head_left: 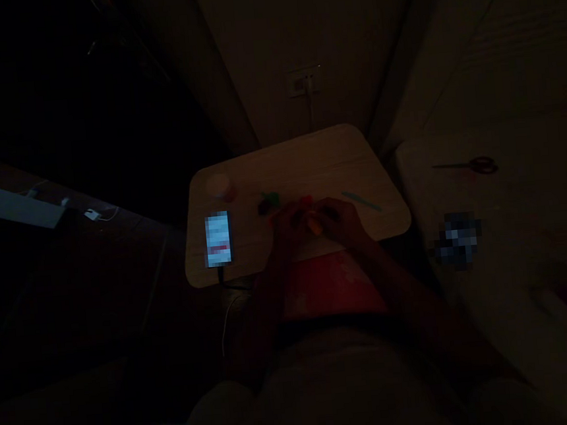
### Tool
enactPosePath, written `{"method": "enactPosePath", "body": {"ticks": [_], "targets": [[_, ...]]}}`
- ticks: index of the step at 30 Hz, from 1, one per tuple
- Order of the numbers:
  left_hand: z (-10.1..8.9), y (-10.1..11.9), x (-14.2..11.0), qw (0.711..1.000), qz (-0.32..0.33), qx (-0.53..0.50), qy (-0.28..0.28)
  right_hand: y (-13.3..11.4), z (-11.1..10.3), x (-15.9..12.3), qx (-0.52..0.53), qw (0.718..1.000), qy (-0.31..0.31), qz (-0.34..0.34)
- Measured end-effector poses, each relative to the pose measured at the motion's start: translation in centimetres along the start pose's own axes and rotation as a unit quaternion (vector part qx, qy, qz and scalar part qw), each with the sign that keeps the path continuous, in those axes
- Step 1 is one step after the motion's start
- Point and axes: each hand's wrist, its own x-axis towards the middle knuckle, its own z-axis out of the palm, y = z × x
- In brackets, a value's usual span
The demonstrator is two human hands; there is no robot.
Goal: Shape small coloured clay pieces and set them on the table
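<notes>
The scene is very dark. Over the small wooden table, my left hand (290, 221) and my right hand (339, 217) meet with bent, closed fingertips. Whatever they pinch between them is too small and dim to make out. Just below the fingertips is a small orange lump (315, 226), and a red piece (306, 200) shows just beyond them. To the left of my left hand lie a green piece (273, 199) and a dark piece (264, 207). A flat pale-teal stick (360, 200) rests to the right of my right hand.
On the left of the table (318, 153) are a lit phone (217, 238) with a black cable and a pale tub (219, 186). Scissors (480, 165) and a blurred-out item (459, 240) lie on the pale surface at right. A wall socket (303, 82) is behind.
</notes>
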Motion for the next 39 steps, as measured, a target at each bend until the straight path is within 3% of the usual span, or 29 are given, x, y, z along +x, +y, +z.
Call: {"method": "enactPosePath", "body": {"ticks": [5, 11, 15, 20, 25, 31, 36, 39], "targets": [[0.25, -0.33, -0.28, 0.995, -0.061, -0.045, 0.058, -0.25, -0.01, 0.13, -0.005, 1.000, -0.008, 0.022], [0.09, 0.25, -0.07, 0.999, -0.018, -0.048, -0.002, -0.54, -0.19, 0.18, -0.003, 1.000, 0.004, 0.015], [-0.15, 0.19, 0.00, 1.000, 0.005, -0.013, -0.004, -0.54, -0.39, 0.06, -0.012, 1.000, -0.009, 0.000], [-0.16, -0.25, -0.19, 0.999, -0.025, -0.022, 0.016, -0.21, -0.63, -0.09, -0.013, 0.999, -0.024, 0.019], [0.02, -0.19, -0.16, 0.998, -0.054, -0.037, 0.025, -0.22, -0.21, -0.12, 0.026, 0.998, 0.029, 0.053], [0.12, -0.50, -0.15, 0.993, -0.052, -0.057, 0.088, -0.30, 0.08, -0.08, 0.019, 0.999, 0.022, 0.046], [-0.17, 0.06, 0.05, 1.000, -0.009, -0.025, 0.002, -0.11, -0.21, 0.01, -0.012, 0.999, 0.024, 0.030], [-0.33, 0.33, 0.06, 1.000, -0.006, -0.004, 0.006, -0.06, -0.38, 0.00, -0.026, 0.999, 0.015, 0.024]]}}
